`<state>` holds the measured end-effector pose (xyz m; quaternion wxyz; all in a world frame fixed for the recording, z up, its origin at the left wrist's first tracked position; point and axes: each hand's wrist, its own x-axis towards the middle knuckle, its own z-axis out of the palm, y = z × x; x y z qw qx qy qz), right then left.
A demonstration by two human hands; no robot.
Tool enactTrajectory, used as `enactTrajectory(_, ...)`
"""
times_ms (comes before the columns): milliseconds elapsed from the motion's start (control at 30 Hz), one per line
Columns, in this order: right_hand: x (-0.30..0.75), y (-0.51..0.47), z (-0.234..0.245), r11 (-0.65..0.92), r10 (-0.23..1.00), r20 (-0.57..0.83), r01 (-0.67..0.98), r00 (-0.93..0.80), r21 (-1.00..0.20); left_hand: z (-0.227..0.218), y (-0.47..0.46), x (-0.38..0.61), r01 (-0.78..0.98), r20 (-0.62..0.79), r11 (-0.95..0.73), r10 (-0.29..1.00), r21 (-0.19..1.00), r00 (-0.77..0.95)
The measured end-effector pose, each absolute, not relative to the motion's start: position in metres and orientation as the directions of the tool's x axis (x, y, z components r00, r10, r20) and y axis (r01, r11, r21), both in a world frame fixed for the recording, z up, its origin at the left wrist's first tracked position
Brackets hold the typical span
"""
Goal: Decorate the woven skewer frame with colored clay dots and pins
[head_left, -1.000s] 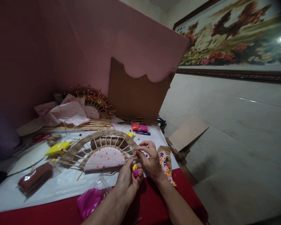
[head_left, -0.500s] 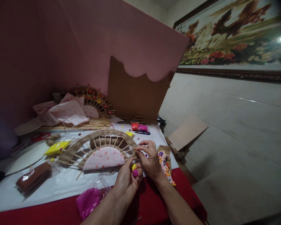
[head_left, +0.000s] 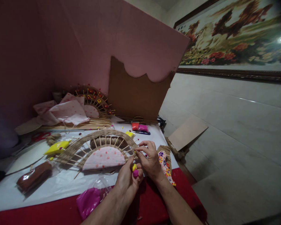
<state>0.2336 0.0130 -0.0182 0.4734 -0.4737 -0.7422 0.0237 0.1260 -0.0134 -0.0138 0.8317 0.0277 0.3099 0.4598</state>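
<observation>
A half-round fan of wooden sticks and wound twine (head_left: 78,142), with a pink dotted cloth centre (head_left: 104,158), lies before me. Small coloured balls tip its sticks. At its right end, my left hand (head_left: 128,176) curls around a lump of yellow clay (head_left: 134,167) and a lump of magenta clay (head_left: 135,173), its thumb near the fan's edge. My right hand (head_left: 150,159) pinches at the fan's right tip; whatever sits between thumb and forefinger is too small to make out.
Bags of magenta clay (head_left: 87,201), brown clay (head_left: 35,176) and yellow clay (head_left: 58,147) lie around the fan. Behind stand a decorated fan (head_left: 91,100) and a cut cardboard sheet (head_left: 138,93). Scissors (head_left: 131,120) lie at the back. A flowered piece (head_left: 166,167) is at the right edge.
Both hands stay almost in place at the fan's right tip. The fan's left end has shifted very slightly left; the lumps remain in my left hand.
</observation>
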Motion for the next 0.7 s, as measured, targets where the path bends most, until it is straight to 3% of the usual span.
enactTrajectory(433,0.2377,0.0091,-0.0167,0.639,0.669,0.731,0.606,-0.135,-0.473,-0.0143,-0.0141,0.1257,-0.749,-0.483,0.565,0.792,0.348,0.373)
enactTrajectory(700,0.2391,0.0116,-0.0179,0.616,0.666,0.734,0.654,-0.134,-0.440,-0.0115,-0.0148,0.1250,-0.752,-0.481,0.565,0.792,0.340,0.377)
